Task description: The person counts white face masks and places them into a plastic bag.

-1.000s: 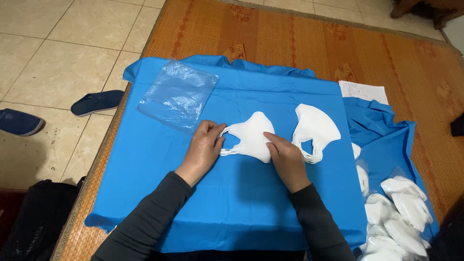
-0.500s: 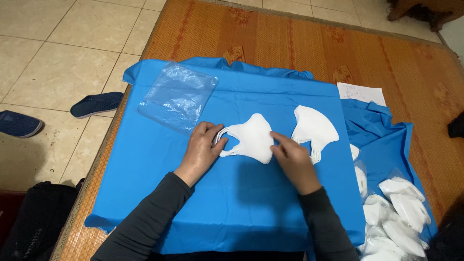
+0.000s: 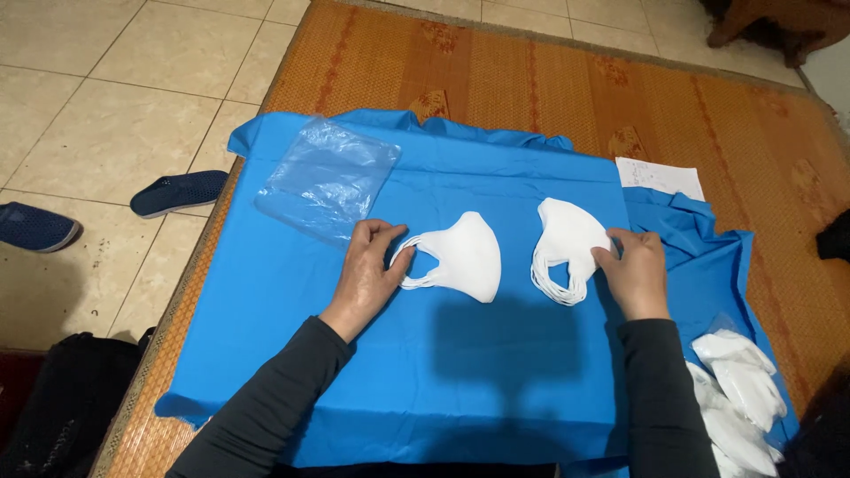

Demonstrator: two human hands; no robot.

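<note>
Fingers of my left hand point(image 3: 370, 270) are pinching the ear loops of the folded white mask point(image 3: 462, 256) lying mid-cloth, as before. My right hand point(image 3: 633, 270) is now off that mask, having moved toward the blue cloth's point(image 3: 496, 381) right edge, fingertips gripping the mask stack point(image 3: 567, 248).

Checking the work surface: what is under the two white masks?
Both the left mask and right mask lie on a blue cloth, which covers a woven orange mat. Whatever is directly beneath the cloth there is hidden.
</note>
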